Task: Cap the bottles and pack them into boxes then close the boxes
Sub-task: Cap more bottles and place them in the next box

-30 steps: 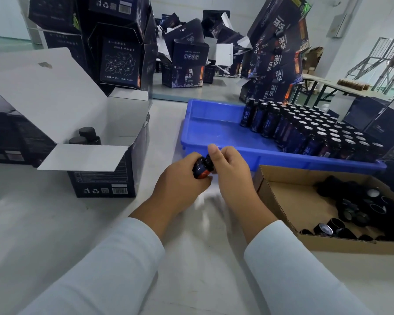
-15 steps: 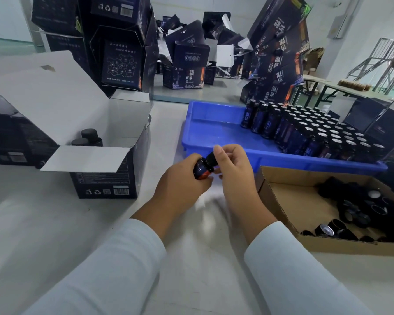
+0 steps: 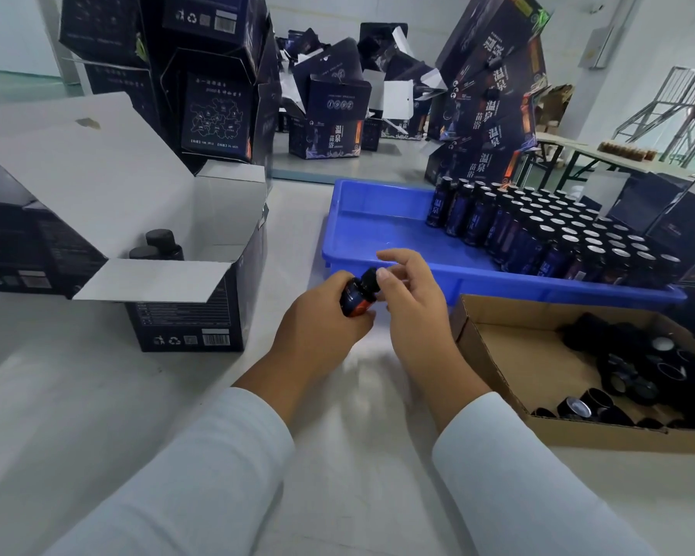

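The left hand is gripping a small dark bottle with an orange band near its base, fingers curled round its body, holding it tilted above the white table in front of the blue tray. The right hand is pinching the bottle's black cap between thumb and fingertips, with the forefinger arching over the top.

The blue plastic tray is sitting beyond the hands; its near left part is lying bare, while its right part is carrying rows of upright dark bottles with silver-sealed mouths showing, packed touching one another.

To the right, a shallow brown cardboard box is holding a heap of loose black caps, gathered toward its far and right side, some lying with their silver insides showing.

To the left, an open dark printed carton is standing with its white flaps spread; inside it two capped bottles are standing side by side at the left end.

Behind, stacks of matching dark cartons are leaning and piling up.
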